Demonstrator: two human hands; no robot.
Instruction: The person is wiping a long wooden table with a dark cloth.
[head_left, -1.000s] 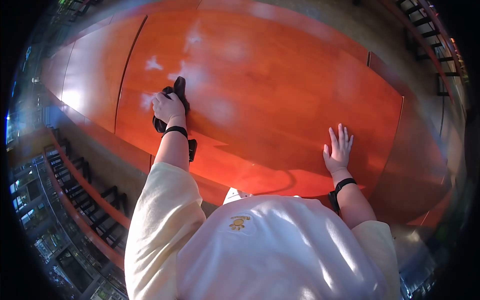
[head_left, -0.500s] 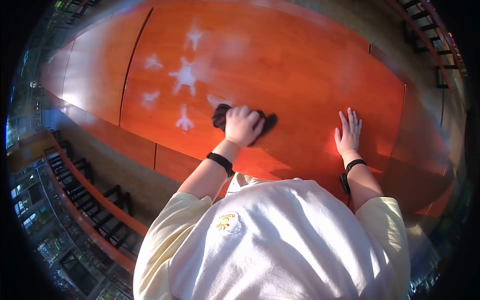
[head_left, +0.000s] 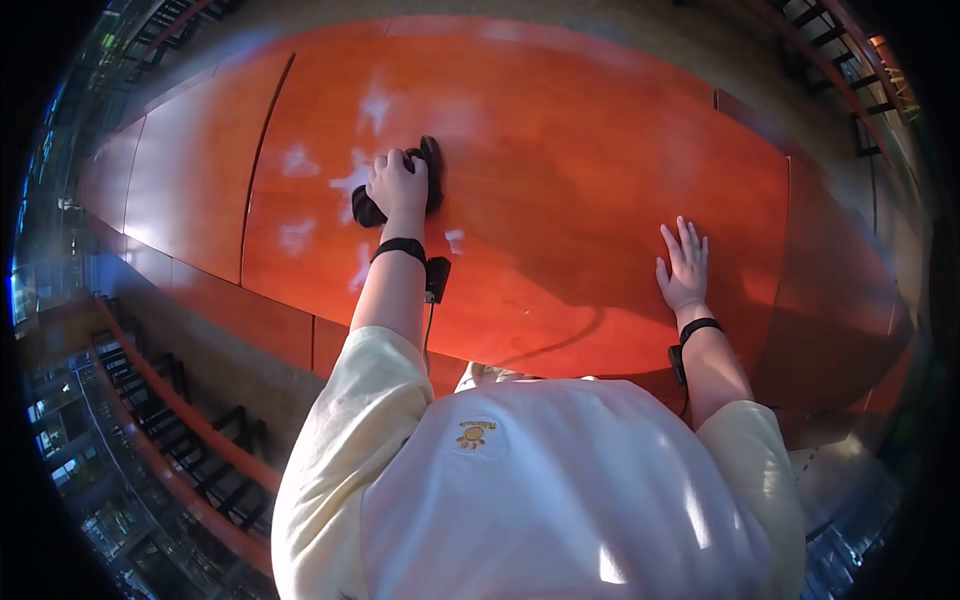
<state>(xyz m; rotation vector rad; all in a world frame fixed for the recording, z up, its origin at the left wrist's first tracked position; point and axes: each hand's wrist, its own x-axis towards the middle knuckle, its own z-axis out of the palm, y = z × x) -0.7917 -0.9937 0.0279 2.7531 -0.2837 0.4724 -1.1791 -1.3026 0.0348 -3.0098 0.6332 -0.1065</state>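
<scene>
Now the grip of our left hand (head_left: 397,185) is clamped on the cloth (head_left: 432,170), pressed to the table (head_left: 600,150), seemingly soft, light, best held bunched; our right hand (head_left: 683,272) lies open, flat.

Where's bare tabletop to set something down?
Free: the broad table stretch between the left hand, clutching a dark cloth, and the flat right hand; also farther out past it. Busy only around the cloth, among white patches.
</scene>
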